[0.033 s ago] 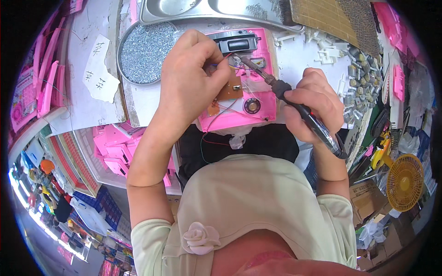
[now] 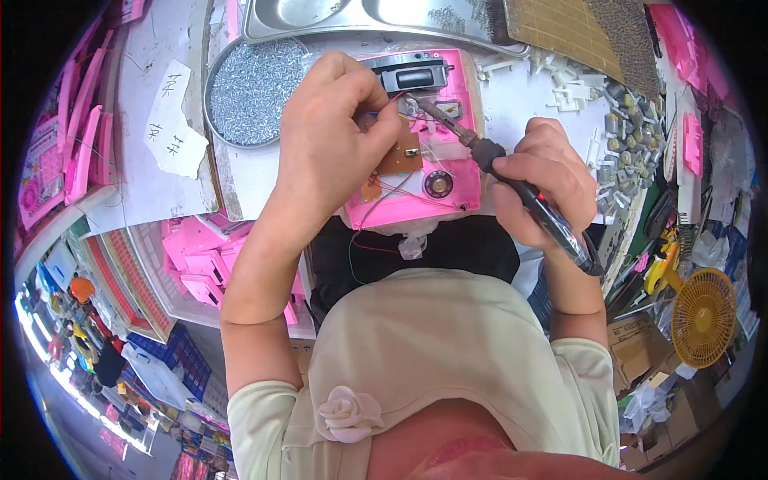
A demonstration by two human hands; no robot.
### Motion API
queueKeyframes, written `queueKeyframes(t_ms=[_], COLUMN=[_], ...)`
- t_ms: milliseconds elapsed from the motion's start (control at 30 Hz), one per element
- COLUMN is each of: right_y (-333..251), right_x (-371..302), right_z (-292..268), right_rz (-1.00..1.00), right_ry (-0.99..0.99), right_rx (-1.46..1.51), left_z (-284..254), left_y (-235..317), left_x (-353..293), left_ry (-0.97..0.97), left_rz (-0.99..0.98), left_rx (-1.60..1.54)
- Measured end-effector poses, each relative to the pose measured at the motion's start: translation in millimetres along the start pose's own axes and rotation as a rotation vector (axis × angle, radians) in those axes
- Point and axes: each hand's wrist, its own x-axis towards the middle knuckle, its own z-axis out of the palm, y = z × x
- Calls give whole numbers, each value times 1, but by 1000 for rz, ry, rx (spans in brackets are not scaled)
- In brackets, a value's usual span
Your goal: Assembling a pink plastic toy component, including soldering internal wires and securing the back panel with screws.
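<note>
Pink plastic housing (image 2: 464, 178) lies at the near edge of the white table (image 2: 248, 184); left hand (image 2: 332, 132), fingertips pinched together, grips a red wire (image 2: 398, 95); right hand (image 2: 552, 176), fingers curled, holds a soldering iron (image 2: 489, 154); leftward, torn paper (image 2: 174, 120) bears dark handwritten characters.

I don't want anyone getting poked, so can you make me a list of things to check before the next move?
1. Right hand wrapped around the handle of the soldering iron: ok.
2. Left hand pinching the red wire: ok as far as it shows; the wire sticks out by the fingertips.
3. Fingers away from the tip: not ok, I'd say; the left fingertips are very close.
4. Tip hot: cannot tell by looking.
5. Circuit board over the pink case: ok.
6. Wires tucked in: not ok; a green wire loops out past the case's near edge.
</note>
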Motion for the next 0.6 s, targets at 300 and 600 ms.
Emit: queueKeyframes(t_ms=[300,600], right_y=[5,2], right_x=[-3,-1], right_z=[2,-8], right_rz=[-16,-17], right_ry=[-48,-75], right_rx=[-72,-55], left_z=[1,1], left_y=[-2,-1], left_x=[1,2], left_ry=[13,15], left_rz=[15,18], left_rx=[-4,6])
